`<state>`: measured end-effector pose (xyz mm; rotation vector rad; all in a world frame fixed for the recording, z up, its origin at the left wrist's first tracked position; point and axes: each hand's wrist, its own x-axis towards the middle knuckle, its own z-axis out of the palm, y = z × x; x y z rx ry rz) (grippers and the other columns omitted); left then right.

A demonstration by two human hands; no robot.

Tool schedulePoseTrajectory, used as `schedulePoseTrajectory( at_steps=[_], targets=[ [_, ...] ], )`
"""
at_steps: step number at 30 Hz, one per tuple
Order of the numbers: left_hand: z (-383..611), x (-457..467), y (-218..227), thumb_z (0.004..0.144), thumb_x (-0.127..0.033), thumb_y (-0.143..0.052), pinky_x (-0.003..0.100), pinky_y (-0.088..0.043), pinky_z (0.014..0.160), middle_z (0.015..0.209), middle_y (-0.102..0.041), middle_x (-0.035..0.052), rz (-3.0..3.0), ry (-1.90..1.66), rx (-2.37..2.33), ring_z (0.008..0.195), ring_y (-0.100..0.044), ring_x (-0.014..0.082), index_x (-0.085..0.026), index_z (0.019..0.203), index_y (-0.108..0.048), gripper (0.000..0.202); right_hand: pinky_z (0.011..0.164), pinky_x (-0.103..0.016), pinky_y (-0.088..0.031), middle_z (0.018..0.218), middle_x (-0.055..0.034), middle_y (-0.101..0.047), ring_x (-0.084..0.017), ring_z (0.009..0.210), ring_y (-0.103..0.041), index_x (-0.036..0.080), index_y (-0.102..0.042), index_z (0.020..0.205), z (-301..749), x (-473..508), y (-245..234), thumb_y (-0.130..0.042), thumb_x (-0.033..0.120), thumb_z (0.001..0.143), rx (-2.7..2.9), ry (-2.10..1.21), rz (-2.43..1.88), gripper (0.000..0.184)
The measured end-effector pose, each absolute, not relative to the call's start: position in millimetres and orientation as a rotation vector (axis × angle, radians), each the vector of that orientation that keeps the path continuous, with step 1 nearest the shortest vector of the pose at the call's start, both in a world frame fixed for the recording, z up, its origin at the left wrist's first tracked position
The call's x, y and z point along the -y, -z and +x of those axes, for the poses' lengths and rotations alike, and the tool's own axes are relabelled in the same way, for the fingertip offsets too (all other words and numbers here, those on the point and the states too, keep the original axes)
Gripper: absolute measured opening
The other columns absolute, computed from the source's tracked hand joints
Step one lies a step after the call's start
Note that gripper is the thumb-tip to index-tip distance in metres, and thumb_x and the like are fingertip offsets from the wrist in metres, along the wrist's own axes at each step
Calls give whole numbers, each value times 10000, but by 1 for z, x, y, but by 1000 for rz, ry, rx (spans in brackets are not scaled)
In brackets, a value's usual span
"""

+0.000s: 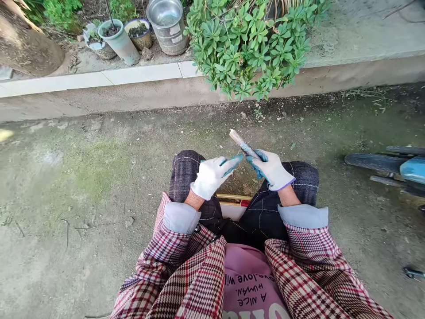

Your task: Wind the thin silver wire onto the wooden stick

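- 1 slim rod, pale-tipped, out in front of the knees — grasped near its lower end by the right hand
- 1 left hand just beside it, fingers stretched out, nothing seen in its grasp; rod contact — can't tell
- 2 knees, one each side
- 4 containers on the ledge, 1 leafy bush to their right

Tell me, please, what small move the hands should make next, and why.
I would probably bring the left hand onto the stick to steady it, since the right hand grips its near end, its pale far end juts out unsupported, and the left hand is close by, seemingly not gripping it.
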<state>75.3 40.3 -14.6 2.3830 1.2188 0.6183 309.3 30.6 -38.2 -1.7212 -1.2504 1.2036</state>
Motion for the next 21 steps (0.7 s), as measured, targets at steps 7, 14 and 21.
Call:
schedulePoseTrajectory(
  at_steps=[7,14,21],
  targets=[
    [77,-38,1,913,-323,-650,273,-497,844,1002,-721,57,2027,-923,-1292,916,-672,184,-262,1117,-760,241,408,-227,-333,576,41,-520,-100,452,-430,196,-679,849,307,-30,36,-691,491,791,1325,-1176,-1737,301],
    [90,-45,-8,836,-283,-590,216,-425,480,810,-708,26,972,-1281,-1284,541,-569,94,-172,855,-701,158,450,-245,-391,570,19,-574,-134,488,-495,176,-709,865,301,-25,31,-683,507,802,1392,-1113,-1736,337],
    [93,-59,9,763,-373,-599,209,-308,373,663,-691,17,446,-1245,-1136,387,-503,82,-174,724,-559,207,672,-298,-513,795,-32,-738,-219,739,-667,162,-751,988,298,-19,27,-662,494,850,1568,-821,-1680,370]
  ],
)
